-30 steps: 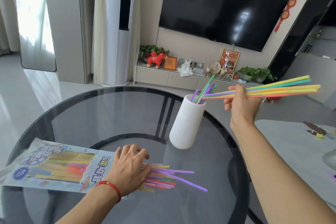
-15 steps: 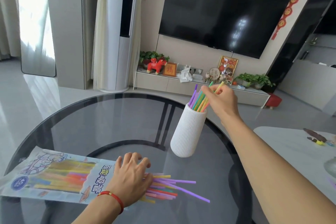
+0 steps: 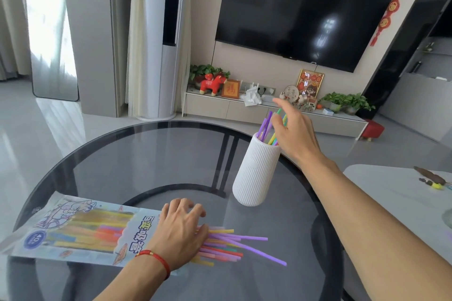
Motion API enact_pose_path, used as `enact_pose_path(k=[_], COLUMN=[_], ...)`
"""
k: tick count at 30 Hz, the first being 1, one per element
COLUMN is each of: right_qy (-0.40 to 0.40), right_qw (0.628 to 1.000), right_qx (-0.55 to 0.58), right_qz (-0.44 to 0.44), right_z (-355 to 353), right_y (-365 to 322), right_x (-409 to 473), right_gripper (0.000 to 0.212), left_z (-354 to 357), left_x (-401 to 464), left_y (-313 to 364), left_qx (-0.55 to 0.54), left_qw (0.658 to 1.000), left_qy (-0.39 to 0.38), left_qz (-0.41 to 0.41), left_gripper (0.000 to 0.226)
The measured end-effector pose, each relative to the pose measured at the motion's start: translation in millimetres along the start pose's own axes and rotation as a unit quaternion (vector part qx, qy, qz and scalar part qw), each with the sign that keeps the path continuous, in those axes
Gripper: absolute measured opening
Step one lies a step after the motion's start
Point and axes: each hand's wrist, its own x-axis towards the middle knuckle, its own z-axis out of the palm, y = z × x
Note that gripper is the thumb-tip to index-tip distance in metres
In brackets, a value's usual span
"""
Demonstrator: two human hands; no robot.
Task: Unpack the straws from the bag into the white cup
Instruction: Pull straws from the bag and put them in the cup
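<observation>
A ribbed white cup (image 3: 255, 173) stands on the round glass table (image 3: 146, 154) and holds several coloured straws (image 3: 266, 127). My right hand (image 3: 293, 134) hovers just right of the cup's mouth, fingers spread, nothing in it. A printed straw bag (image 3: 78, 230) lies flat at the near left, still holding several straws. My left hand (image 3: 181, 230) presses flat on the bag's open end. Loose straws (image 3: 234, 244) stick out from under it to the right.
A second pale table (image 3: 396, 193) with small dark objects stands at the right. Beyond the glass table are a low TV cabinet (image 3: 244, 110) with ornaments and plants, a wall TV, and a red stool (image 3: 371, 129).
My right hand carried a bundle of straws to the cup, dropped them in, then let go and spread its fingers. My left hand stayed on the bag.
</observation>
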Motion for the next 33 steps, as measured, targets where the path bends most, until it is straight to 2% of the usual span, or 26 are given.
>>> enact_pose_path(k=[5,9,11,13,15,17,19,21,22,24,25,26,27,30,31,33], right_qy=[-0.033,0.045,0.118,0.2,0.231,0.145,-0.039,-0.222,-0.29,-0.384,-0.412,-0.425,-0.426,-0.386,-0.376,-0.375], right_qw=[0.999,0.997,0.989,0.974,0.964,0.977,0.988,0.968,0.952,0.921,0.91,0.904,0.904,0.922,0.925,0.927], right_qx=[0.005,0.064,0.09,0.106,0.124,0.157,0.145,0.108,0.087,0.036,0.003,-0.026,-0.039,0.025,0.038,0.035], right_qz=[-0.004,0.012,0.008,-0.02,-0.038,-0.007,0.023,0.033,0.038,0.051,0.054,0.044,0.029,0.018,0.019,0.008], right_z=[-6.6,-15.2,-19.4,-20.9,-17.1,-5.6,13.8,38.0,48.5,66.6,72.8,78.1,82.5,90.3,90.6,90.0], right_y=[2.9,4.0,4.8,5.2,10.5,16.9,23.7,30.1,32.2,34.7,34.6,33.6,32.0,27.9,27.1,26.0], right_x=[3.5,1.0,-6.5,-24.3,-49.5,-79.7,-113.5,-146.7,-159.5,-176.8,-180.1,-182.4,-183.3,-184.8,-184.4,-183.8], right_gripper=[0.049,0.052,0.047,0.036,0.022,0.019,0.017,0.012,0.023,0.07,0.088,0.096,0.093,0.045,0.035,0.029], left_z=[-2.9,-12.4,-21.4,-29.6,-34.4,-37.4,-39.0,-39.0,-38.5,-36.9,-36.8,-36.3,-36.3,-35.6,-35.5,-34.1], left_x=[-0.6,-0.9,-2.6,-6.4,-11.0,-14.7,-16.1,-16.4,-16.0,-16.0,-15.6,-15.7,-15.6,-16.1,-16.7,-19.3], left_y=[0.1,0.2,-1.9,-5.4,-10.3,-14.1,-15.5,-15.6,-15.4,-15.9,-16.0,-15.9,-15.5,-14.3,-13.7,-11.2], left_qx=[-0.005,0.008,0.028,0.06,0.092,0.119,0.133,0.143,0.145,0.143,0.141,0.138,0.135,0.131,0.138,0.152], left_qw=[1.0,1.0,0.999,0.993,0.982,0.968,0.959,0.959,0.961,0.965,0.968,0.969,0.971,0.974,0.973,0.97], left_qy=[-0.003,-0.003,-0.032,-0.088,-0.157,-0.217,-0.243,-0.235,-0.225,-0.206,-0.196,-0.19,-0.184,-0.168,-0.166,-0.169], left_qz=[-0.004,0.012,0.034,0.052,0.052,0.052,0.058,0.067,0.071,0.074,0.075,0.074,0.073,0.079,0.082,0.085], left_gripper=[0.035,0.04,0.058,0.086,0.112,0.127,0.133,0.132,0.13,0.125,0.123,0.119,0.116,0.108,0.106,0.104])
